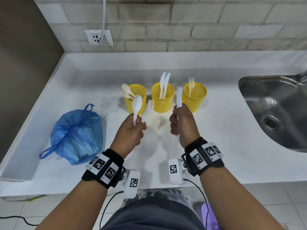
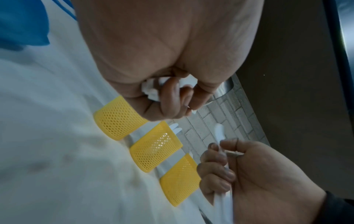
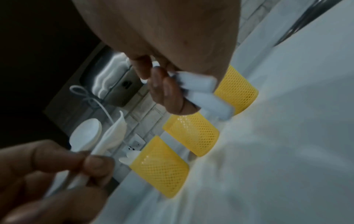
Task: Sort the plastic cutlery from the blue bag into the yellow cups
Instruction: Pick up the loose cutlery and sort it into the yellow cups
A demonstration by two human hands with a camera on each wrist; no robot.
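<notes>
Along the middle of the counter (image 1: pixel 216 130), 3 cups (image 1: pixel 163 97) stand in a row, apart from the back edge; bare surface lies between them and the front edge. The bag (image 1: pixel 77 135) sits near the left edge, the sink (image 1: pixel 274 112) at the right. Above that bare stretch, the left hand (image 1: pixel 131 131) is clenched around a spoon (image 1: pixel 136 105) and forks (image 1: pixel 148 108); the right hand (image 1: pixel 182 125) grasps a knife (image 1: pixel 179 97). The head view shows spoons, knives and a fork in the cups; the right wrist view shows 2 handle ends (image 3: pixel 203 89) below the fist.
</notes>
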